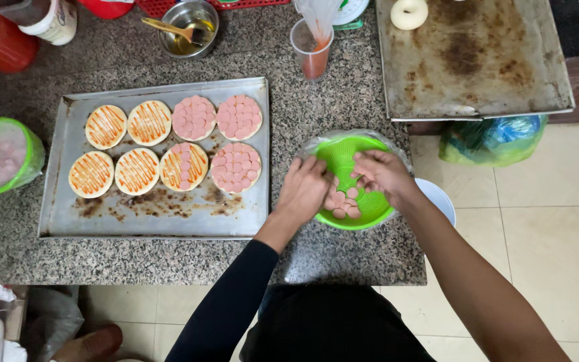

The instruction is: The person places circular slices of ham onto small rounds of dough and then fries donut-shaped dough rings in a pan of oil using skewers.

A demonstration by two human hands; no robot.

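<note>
1. Left hand [305, 190] and right hand [383, 175] dip into the green colander [353, 157] at the counter's right edge, pinching pink sausage slices [344, 203] (grip partly hidden).
2. Advice: lift few slices, keeping them flat.

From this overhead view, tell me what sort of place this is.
Probably a small food-prep kitchen or bakery stall. A metal baking tray on a granite counter holds small round pizza bases, and both hands reach into a green colander of sausage slices.

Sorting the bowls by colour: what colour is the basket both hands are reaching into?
Bright green, a perforated basket holding pink sausage slices; the head view shows it.
</note>
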